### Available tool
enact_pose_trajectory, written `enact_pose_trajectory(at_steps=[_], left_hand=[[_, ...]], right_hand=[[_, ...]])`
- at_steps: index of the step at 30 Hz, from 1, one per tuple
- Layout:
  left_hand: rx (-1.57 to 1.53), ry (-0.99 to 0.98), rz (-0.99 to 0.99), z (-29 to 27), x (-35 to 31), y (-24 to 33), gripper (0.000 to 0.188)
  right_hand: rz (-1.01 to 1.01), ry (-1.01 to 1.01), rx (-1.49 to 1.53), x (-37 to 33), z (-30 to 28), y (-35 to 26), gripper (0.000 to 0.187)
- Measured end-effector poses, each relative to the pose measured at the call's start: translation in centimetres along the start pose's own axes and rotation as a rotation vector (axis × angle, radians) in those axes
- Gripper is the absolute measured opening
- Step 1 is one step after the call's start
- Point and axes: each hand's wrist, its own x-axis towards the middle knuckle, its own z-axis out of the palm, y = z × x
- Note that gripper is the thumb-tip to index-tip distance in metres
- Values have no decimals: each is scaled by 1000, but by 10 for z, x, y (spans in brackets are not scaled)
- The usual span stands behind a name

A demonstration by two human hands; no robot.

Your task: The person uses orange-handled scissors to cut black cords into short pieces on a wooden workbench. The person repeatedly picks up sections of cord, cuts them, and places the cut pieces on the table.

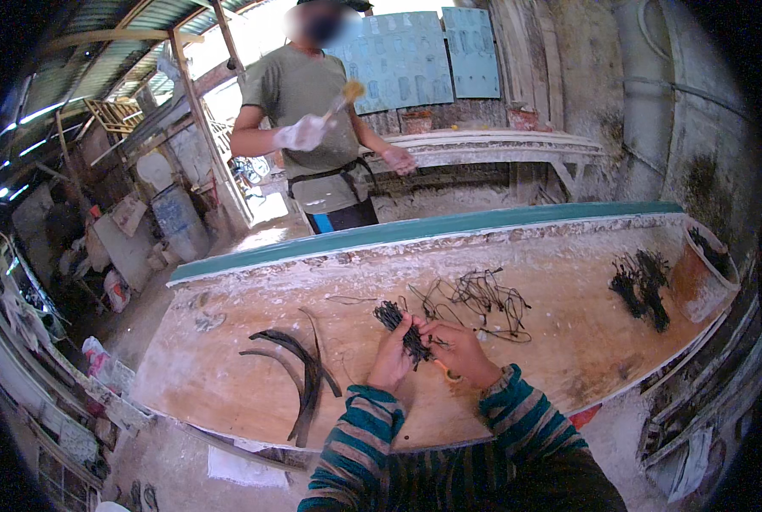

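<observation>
At the middle of the counter [253,375], I see both hands closed together on one bundle of short black wire pieces [402,328]. My left hand [391,357] wraps its fingers around the lower part of the bundle from the left; my right hand [459,352] pinches it from the right, thumb toward the bundle. An orange object [443,369] shows under the right hand, mostly hidden, so I cannot tell what it is. The upper end of the bundle sticks out above the hands and lies over the plywood top.

Just beyond the right hand lies a loose tangle of black wire [479,300], spread flat and nearly touching the bundle's far end. Well apart to the right sits a second pile of black wire pieces [641,286], next to a rust-coloured bucket [697,277] at the counter's right end; dark wire also shows inside it. To the left of the hands lie several dark curved strips [300,375], stacked loosely and reaching the near edge. Nothing lies between the hands and these strips.

Along the far edge runs a green board [432,230]. Behind it stands another person [317,111], with a pale glove on one hand [302,134] holding a brush [347,94] raised. A blue-grey barrel [179,222] stands on the floor at left.
</observation>
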Motion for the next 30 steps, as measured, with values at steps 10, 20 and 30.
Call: enact_pose_trajectory(at_steps=[10,20,30], left_hand=[[-33,-1,131,10,-3,6,33],[-113,140,210,-8,5,19,25],[-109,121,169,-7,5,18,25]], right_hand=[[-39,-72,-63,4,-9,-4,13],[427,127,-718,3,-74,36,10],[591,-205,-952,-13,-80,55,16]])
